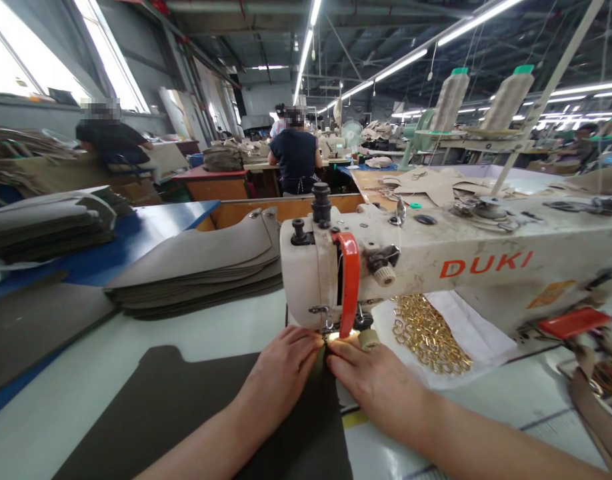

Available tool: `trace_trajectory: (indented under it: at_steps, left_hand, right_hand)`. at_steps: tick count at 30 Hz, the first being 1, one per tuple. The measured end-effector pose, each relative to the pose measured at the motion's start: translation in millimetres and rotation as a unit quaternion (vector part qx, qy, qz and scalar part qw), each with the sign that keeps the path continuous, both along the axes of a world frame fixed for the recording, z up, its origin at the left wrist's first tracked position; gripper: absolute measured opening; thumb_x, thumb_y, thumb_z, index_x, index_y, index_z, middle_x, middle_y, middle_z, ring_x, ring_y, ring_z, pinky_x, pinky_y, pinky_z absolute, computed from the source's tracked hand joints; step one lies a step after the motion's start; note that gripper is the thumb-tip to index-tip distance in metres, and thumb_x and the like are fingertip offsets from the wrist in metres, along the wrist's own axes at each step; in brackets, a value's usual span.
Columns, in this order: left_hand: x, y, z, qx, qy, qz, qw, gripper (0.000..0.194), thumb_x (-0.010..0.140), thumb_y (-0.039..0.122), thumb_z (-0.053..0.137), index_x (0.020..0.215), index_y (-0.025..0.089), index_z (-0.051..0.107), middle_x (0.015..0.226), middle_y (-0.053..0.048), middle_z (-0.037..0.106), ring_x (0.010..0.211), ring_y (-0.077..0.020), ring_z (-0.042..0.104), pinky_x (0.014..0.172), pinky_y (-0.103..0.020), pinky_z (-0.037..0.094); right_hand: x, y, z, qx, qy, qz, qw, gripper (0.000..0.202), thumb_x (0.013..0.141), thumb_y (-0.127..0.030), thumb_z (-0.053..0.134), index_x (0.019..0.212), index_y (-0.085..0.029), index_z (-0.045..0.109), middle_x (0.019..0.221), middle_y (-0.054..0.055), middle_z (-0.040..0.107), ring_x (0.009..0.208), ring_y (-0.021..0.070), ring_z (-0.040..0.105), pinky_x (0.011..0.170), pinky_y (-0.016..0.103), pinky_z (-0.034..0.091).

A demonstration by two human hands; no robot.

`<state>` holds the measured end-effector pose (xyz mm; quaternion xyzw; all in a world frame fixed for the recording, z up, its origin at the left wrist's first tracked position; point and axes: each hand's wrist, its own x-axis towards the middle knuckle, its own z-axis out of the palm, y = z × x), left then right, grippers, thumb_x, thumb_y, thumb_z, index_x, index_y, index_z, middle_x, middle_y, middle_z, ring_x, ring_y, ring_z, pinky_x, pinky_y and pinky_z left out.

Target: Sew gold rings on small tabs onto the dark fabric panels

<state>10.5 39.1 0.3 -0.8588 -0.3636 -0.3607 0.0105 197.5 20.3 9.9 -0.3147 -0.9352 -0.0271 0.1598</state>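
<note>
A white sewing machine point(311, 273) with a red thread guard stands in front of me. My left hand point(286, 360) has its fingers bent and pressed together on the far edge of a dark grey-brown flat panel point(196, 407), right at the needle. Close to it, my right hand point(371, 373) pinches at the panel's corner beside the presser foot; whatever lies between its fingertips is hidden. The two hands' fingertips nearly meet under the lit needle area. The panel spreads over the pale table beneath my left forearm.
Left of the machine lies a stack of cut panels point(201, 267). Gold metal rings point(431, 333) sit on white paper under the machine arm. Thread cones point(451, 100) stand behind. Another person point(293, 157) sits farther back. Straps point(586, 387) hang at the right.
</note>
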Motion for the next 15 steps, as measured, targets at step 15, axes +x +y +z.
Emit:
trace_trajectory:
  at_steps: [15]
  left_hand:
    - [-1,-6,5.3,-0.055,0.024,0.004,0.998,0.017,0.088,0.013,0.051,0.086,0.017,0.067,0.089,-0.005,0.071,0.086,-0.0181,0.064,0.082,-0.034,0.055]
  right_hand:
    - [5,-4,-9.8,0.026,0.045,-0.004,0.999,0.015,0.086,-0.013,0.06,0.1,-0.012,0.063,0.112,0.009,0.066,0.104,0.0217,0.059,0.092,0.035,0.048]
